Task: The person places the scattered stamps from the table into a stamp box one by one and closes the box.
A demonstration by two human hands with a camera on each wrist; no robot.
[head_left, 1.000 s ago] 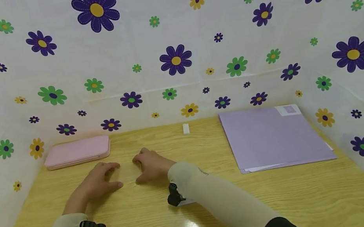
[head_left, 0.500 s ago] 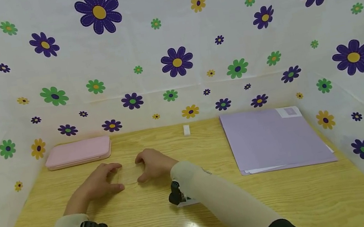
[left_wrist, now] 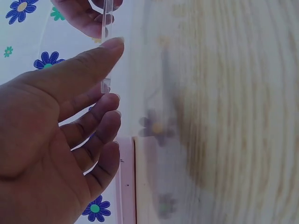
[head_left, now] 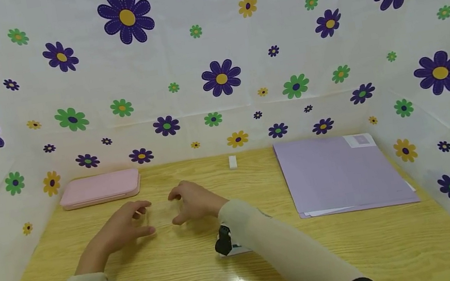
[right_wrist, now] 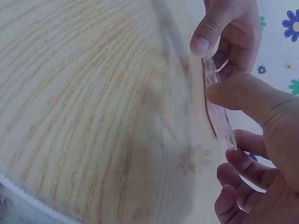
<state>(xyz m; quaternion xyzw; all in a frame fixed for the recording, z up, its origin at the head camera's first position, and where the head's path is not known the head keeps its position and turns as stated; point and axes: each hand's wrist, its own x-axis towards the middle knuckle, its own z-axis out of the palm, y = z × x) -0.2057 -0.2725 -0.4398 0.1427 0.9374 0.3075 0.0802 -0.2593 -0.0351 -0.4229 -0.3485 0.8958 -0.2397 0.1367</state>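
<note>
Between my two hands is a thin, clear plastic piece point(right_wrist: 227, 126), flat like a small tray or case lid, held edge-on just above the wooden table. My left hand point(head_left: 120, 230) pinches its left side, thumb on the near face and fingers behind. On the opposite side my right hand point(head_left: 195, 203) pinches it the same way. In the left wrist view its edge point(left_wrist: 107, 25) runs between the fingers of both hands. Because it is see-through, its outline barely shows in the head view.
A pink pencil case point(head_left: 100, 188) lies at the back left, a small white block point(head_left: 233, 162) at the back middle. Purple folder point(head_left: 341, 173) with white sheets poking out lies at right. A flat white-edged item point(head_left: 235, 251) is partly hidden beneath my right forearm.
Both hands keep their pinch on the clear plastic piece with hardly any movement. The head view has tilted and shifted slightly.
</note>
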